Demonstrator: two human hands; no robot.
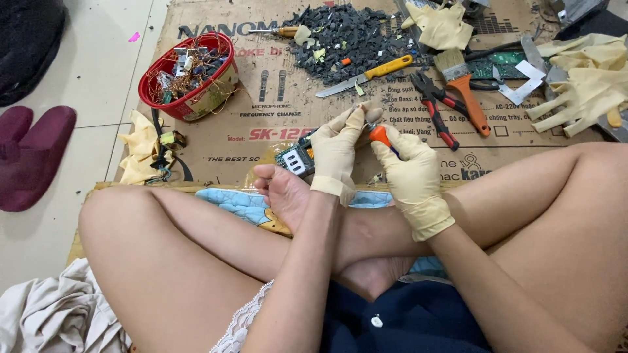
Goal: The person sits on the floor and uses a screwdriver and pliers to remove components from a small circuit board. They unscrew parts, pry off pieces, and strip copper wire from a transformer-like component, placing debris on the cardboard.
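The left hand [337,151] clasps a small circuit board [296,159] above the flattened cardboard [222,140] on the floor. The right hand's [412,171] grip is clenched on an orange-handled tool [379,134], probably a screwdriver, its tip hidden behind the left fingers. If the tool slips off the board it could jab the gloved palm or the bare foot [284,193] just below.
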